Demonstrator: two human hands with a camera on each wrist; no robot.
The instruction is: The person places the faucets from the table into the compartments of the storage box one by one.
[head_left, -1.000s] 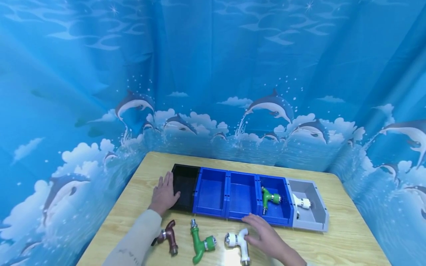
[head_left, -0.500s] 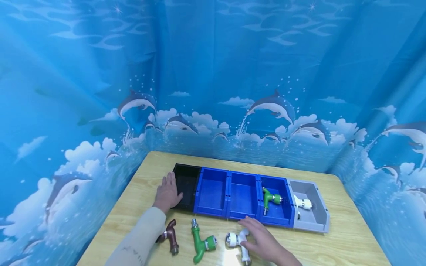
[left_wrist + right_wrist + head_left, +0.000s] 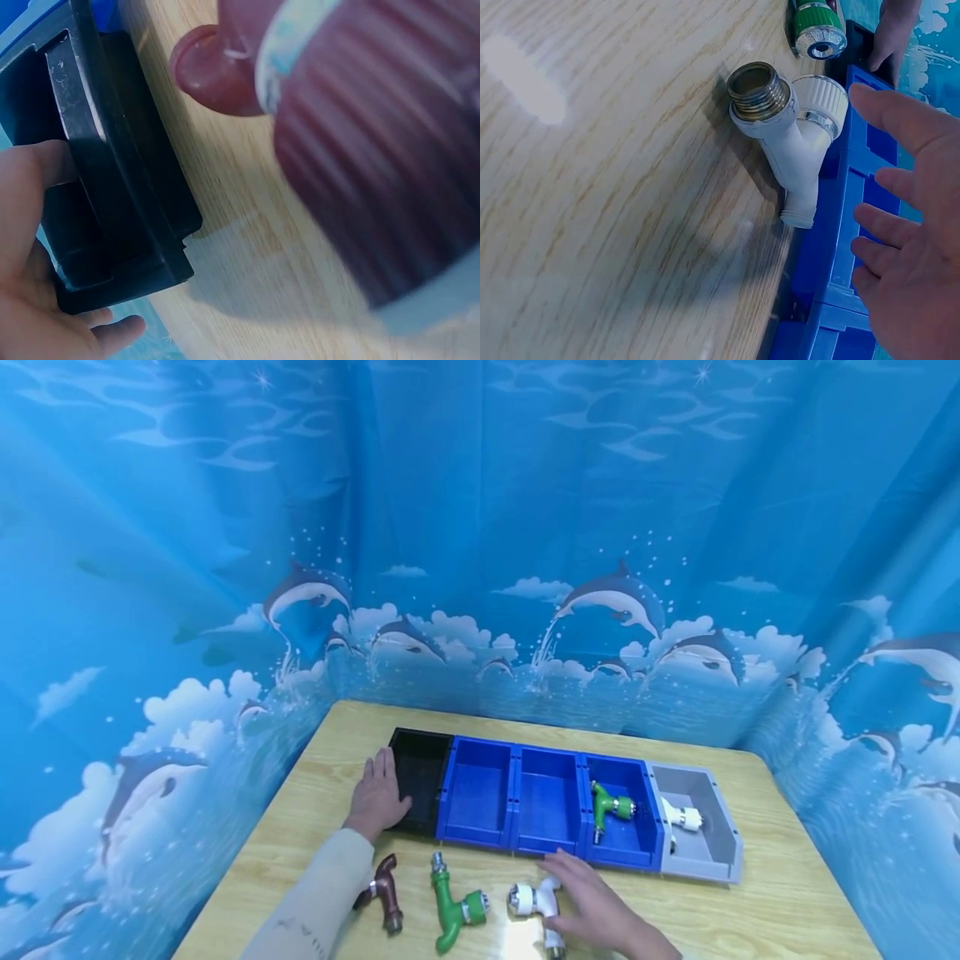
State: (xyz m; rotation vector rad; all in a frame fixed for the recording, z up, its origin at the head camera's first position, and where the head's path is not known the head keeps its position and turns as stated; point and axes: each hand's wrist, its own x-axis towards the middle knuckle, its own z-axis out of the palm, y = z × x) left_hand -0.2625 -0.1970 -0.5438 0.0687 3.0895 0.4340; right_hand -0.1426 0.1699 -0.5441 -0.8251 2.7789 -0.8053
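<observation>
My left hand [image 3: 377, 797] rests on the left edge of the black bin [image 3: 417, 770], its fingers straight. In the left wrist view the thumb [image 3: 56, 161] reaches inside the bin and the other fingers lie along its outside. Below that wrist lies a dark brown tap [image 3: 387, 895], large in the left wrist view. My right hand [image 3: 596, 906] hovers with fingers spread beside a white tap [image 3: 546, 906]. In the right wrist view a gap shows between the fingers and the white tap [image 3: 795, 154]. A green tap [image 3: 448, 910] lies between the brown and white ones.
Joined to the black bin are several blue bins [image 3: 474, 789] and a grey bin [image 3: 720, 852]. One blue bin holds a green tap [image 3: 603, 810]; the grey one holds a white tap [image 3: 681, 817]. A dolphin-print curtain [image 3: 480, 527] surrounds the wooden table [image 3: 780, 893].
My right hand has moved slightly left, over the white tap on the table. The left hand stays at the black bin, its thumb slightly further over it. The taps have not moved.
</observation>
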